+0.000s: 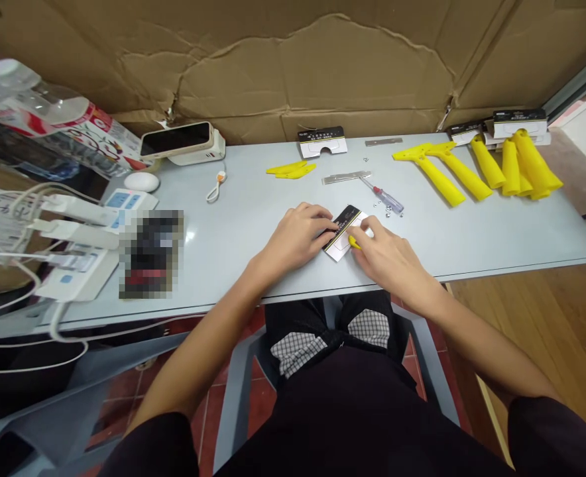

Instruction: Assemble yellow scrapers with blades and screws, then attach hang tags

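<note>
A black-and-white cardboard header card (339, 248) lies tilted on the table in front of me. My left hand (299, 237) has its thumb and fingertips pressed on the card's left edge, holding it. Closed around a small yellow piece (354, 242), my right hand (391, 257) rests over the card's right side; most of that piece is hidden by the fingers. Beyond the card lie a screwdriver (388, 199), some small nuts (388, 213), a flat metal strip (346, 177) and flat yellow parts (293, 170).
Yellow scraper-like handles (439, 175) and a pile of yellow tubular handles (534, 162) lie at the right. Another card (322, 142) stands at the back. A phone (177, 140), white mouse (142, 182), power strip (87, 271) with cables and plastic bottles (74, 109) crowd the left.
</note>
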Demonstrator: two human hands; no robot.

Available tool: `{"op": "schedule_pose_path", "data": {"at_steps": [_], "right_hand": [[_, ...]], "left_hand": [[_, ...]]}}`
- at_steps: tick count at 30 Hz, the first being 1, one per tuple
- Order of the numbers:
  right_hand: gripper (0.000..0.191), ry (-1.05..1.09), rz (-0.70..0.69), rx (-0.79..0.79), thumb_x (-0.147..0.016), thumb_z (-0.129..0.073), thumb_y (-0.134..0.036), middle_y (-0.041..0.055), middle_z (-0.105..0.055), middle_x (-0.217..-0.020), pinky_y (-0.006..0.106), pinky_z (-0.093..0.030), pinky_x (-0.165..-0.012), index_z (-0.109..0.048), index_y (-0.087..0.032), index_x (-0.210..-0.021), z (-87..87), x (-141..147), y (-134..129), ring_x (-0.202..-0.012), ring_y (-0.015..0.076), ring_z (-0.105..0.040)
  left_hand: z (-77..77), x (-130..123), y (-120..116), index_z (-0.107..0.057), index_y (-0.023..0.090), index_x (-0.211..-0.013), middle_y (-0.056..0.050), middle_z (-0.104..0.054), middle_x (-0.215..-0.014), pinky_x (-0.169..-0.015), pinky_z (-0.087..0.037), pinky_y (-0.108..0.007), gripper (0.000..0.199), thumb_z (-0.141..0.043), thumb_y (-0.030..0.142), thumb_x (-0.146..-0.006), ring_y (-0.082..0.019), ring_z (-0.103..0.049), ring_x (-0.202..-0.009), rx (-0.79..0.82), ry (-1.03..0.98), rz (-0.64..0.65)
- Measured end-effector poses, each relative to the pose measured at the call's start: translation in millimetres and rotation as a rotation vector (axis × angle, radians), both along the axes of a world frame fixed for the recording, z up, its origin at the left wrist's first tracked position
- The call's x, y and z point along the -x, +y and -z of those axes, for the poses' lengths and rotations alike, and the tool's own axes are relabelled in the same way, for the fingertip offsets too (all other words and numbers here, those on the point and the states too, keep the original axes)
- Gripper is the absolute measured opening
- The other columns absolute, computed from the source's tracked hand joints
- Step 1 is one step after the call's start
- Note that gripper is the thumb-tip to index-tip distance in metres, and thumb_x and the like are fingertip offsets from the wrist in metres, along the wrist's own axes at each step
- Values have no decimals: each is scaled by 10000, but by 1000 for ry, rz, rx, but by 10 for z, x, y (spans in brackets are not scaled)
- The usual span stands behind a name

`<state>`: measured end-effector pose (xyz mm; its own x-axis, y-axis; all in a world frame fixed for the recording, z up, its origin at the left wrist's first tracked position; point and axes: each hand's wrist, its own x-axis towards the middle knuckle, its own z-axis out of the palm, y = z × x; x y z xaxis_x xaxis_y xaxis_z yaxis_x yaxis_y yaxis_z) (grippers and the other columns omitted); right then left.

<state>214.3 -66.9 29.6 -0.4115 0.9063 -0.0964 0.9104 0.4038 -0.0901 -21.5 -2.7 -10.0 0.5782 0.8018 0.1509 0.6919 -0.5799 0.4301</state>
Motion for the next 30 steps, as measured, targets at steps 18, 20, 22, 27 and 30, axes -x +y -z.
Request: {"op": "schedule_pose_path", "data": {"at_steps": [18, 20, 22, 27, 30], "right_hand": [[492, 166, -164, -307, -1133, -436, -64, 214, -728, -1491, 427, -694, -826, -766, -198, -1473, 241, -204, -148, -1156, 302, -761], [484, 190, -144, -271, -1131, -450, -76, 201, -725, -1495, 445, -702, -852, -773, -222, -1462, 211, -222, -159, -1174, 306, -755], [476, 208, -147, -258, -1132, -461, -86, 201, -722, -1497, 459, -707, -861, -774, -228, -1461, 199, -244, -166, -1182, 311, -752], [476, 215, -193, -305, -1155, -423, -97, 222, -744, -1458, 453, -708, -856, -777, -184, -1462, 225, -277, -180, -1139, 300, -765], [462, 185, -203, -292, -1164, -413, -104, 234, -742, -1445, 443, -702, -833, -771, -158, -1451, 229, -274, -184, -1146, 308, -766]], "left_hand": [[-167, -43, 226, -707, 159, -1442, -164, -843, -1225, -925, -693, -440, 592, -898, 298, -900, -276, -835, -1069, 750, -610, -35], [-187, -63, 227, -728, 165, -1427, -149, -855, -1176, -910, -687, -443, 563, -888, 304, -905, -272, -838, -1023, 811, -637, -11], [-200, -77, 227, -741, 176, -1426, -134, -860, -1120, -871, -678, -435, 547, -873, 310, -913, -265, -833, -964, 871, -643, 4], [-202, -98, 254, -766, 185, -1396, -124, -828, -1134, -842, -660, -409, 571, -904, 246, -845, -258, -807, -995, 869, -661, -14], [-187, -140, 276, -754, 174, -1381, -98, -802, -1097, -817, -646, -378, 625, -917, 166, -778, -213, -783, -925, 866, -734, -46]]}}
